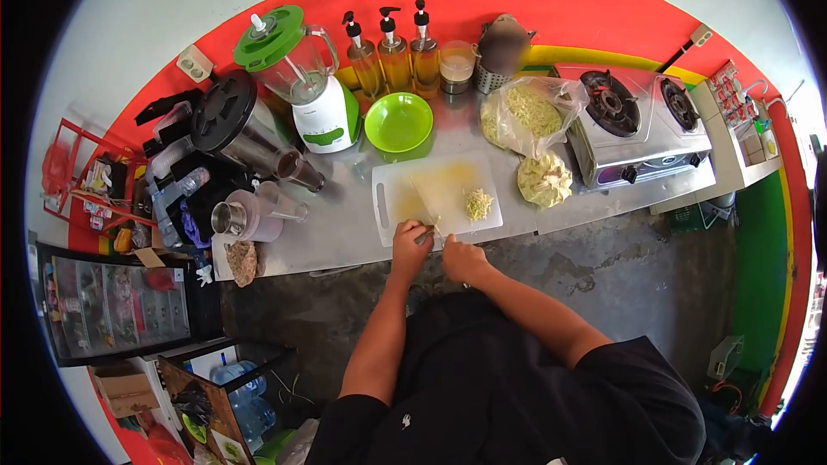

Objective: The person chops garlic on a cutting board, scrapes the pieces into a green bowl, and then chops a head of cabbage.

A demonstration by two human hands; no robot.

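Note:
A white cutting board (388,217) with yellowish stains lies at the front of the steel counter. My right hand (463,260) is closed at its front edge, around the handle of a knife (426,202); the thin pale blade points away to the left over the board. Close beside it, my left hand (412,239) is pinched shut near the blade's handle end, with something small and dark between the fingers that I cannot make out. A small heap of shredded cabbage (478,204) sits on the board's right side. Right of the board rests a cut cabbage (544,179).
Behind the board stand a green bowl (399,123), a blender (323,116) and several pump bottles (394,60). A plastic bag of shredded cabbage (532,114) lies beside the gas stove (642,142). Pink-lidded jar and cups (258,217) crowd the left.

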